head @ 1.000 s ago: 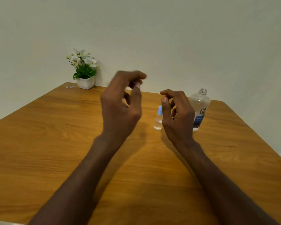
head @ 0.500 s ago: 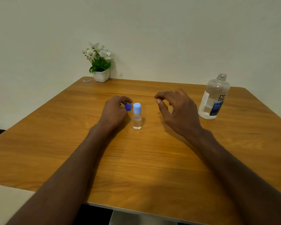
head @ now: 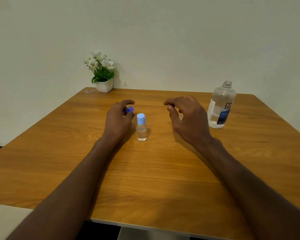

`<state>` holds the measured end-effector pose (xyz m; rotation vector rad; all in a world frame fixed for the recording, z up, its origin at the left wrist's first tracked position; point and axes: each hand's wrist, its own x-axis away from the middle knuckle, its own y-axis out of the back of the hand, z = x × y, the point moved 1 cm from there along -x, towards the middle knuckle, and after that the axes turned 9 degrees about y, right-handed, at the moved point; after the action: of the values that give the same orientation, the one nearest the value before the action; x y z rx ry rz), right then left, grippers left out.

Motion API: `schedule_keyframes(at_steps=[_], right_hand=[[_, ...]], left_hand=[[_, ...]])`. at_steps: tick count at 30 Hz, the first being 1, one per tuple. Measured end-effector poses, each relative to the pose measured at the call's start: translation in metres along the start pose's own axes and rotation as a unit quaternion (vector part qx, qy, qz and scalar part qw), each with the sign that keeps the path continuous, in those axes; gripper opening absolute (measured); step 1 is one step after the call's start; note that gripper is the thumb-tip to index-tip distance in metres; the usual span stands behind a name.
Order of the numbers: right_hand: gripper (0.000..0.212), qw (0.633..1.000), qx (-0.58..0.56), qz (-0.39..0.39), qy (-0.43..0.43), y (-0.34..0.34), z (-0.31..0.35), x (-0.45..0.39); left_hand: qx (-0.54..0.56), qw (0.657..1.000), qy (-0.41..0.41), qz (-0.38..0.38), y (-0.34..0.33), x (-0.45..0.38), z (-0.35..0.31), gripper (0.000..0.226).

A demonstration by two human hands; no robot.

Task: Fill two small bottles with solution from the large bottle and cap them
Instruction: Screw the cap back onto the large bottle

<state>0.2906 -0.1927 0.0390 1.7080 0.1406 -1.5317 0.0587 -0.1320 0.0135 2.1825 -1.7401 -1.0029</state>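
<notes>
A small clear bottle (head: 141, 129) with a light blue cap stands upright mid-table, holding clear liquid. Just left of it my left hand (head: 119, 119) curls its fingers round a dark blue cap (head: 130, 109); whatever is under that cap is hidden behind the hand. My right hand (head: 185, 118) hovers to the right of the small bottle, fingers loosely curled and holding nothing. The large clear bottle (head: 221, 105) with a blue label stands uncapped at the right, partly full, apart from both hands.
A white pot of white flowers (head: 103, 73) sits at the far left corner of the wooden table (head: 154, 179), against the wall. A small clear scrap (head: 89, 91) lies beside the pot. The table's near edge is close to me.
One second ago both hands were raised in front of the bottles; they have come down to the table, the left onto the dark blue cap. Over the last half second little has moved.
</notes>
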Motion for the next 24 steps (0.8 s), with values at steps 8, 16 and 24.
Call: schedule_keyframes(at_steps=[8, 16, 24], right_hand=[[0.022, 0.988, 0.068, -0.138, -0.016, 0.023, -0.014, -0.007], [0.033, 0.943, 0.144, -0.263, -0.147, 0.052, -0.051, -0.012], [0.069, 0.947, 0.131, -0.178, -0.232, 0.037, -0.074, 0.003]], left_hand=[[0.2, 0.974, 0.023, -0.1, 0.021, -0.014, -0.036, 0.026], [0.244, 0.959, -0.135, -0.051, -0.02, -0.029, -0.158, 0.021], [0.283, 0.954, -0.091, 0.032, -0.088, -0.027, -0.207, 0.014]])
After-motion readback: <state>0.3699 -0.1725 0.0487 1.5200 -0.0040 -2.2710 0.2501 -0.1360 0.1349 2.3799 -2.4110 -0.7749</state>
